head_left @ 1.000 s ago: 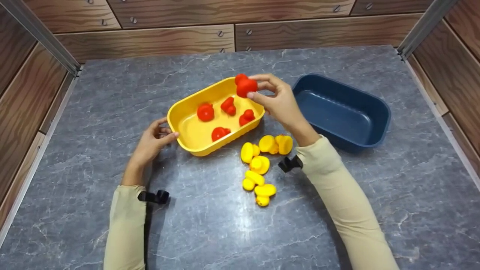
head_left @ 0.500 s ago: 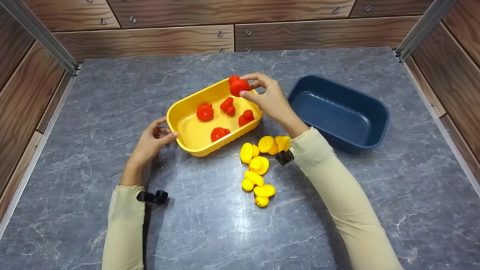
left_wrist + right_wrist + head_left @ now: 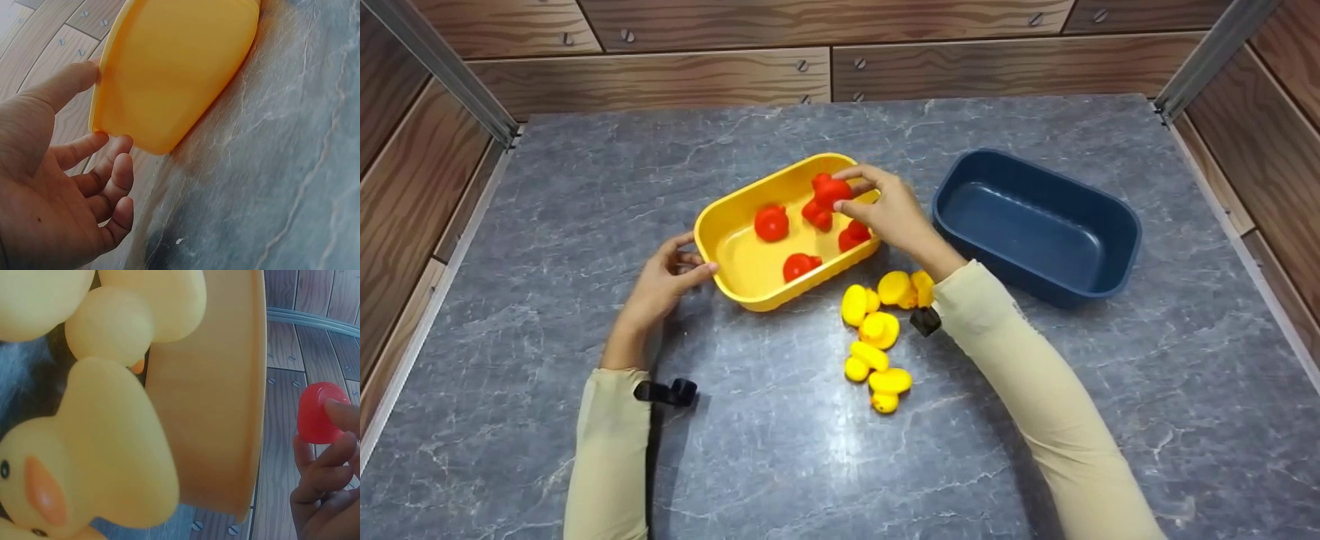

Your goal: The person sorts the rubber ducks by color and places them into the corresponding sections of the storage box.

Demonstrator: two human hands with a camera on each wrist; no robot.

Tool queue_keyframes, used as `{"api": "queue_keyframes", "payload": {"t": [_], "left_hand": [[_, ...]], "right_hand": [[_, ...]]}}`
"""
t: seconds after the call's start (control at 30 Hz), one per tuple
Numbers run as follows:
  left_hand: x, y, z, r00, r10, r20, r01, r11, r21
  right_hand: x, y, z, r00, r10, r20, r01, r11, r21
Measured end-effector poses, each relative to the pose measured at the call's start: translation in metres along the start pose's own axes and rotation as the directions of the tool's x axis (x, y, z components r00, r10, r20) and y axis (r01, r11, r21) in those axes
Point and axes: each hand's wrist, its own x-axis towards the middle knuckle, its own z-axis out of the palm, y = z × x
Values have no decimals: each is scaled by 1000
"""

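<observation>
In the head view, my right hand pinches a red rubber duck between thumb and fingers, over the right part of the yellow tub. Only its rounded red body shows in the right wrist view. Several more red ducks lie in the tub; the held one partly covers another. At the tub's left end my left hand holds the rim, thumb and index fingertip against it, the other fingers loosely curled beside it.
Several yellow rubber ducks lie in a cluster on the grey marbled table, in front of the yellow tub. A dark blue tub with nothing in it stands to the right. Wood-patterned panels close off the back and sides.
My right hand has moved left and lower into the yellow tub with the red duck. The left hand stays at the tub's end, and the yellow ducks have not moved.
</observation>
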Motion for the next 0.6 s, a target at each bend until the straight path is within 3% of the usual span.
{"api": "queue_keyframes", "payload": {"t": [0.27, 0.6], "left_hand": [[-1, 1, -1, 1000, 0, 7, -1, 1000, 27], [-1, 1, -2, 1000, -5, 8, 5, 999, 50]], "right_hand": [[-2, 0, 0, 999, 12, 32, -11, 1000, -21], [-11, 1, -9, 1000, -2, 22, 1, 999, 35]]}}
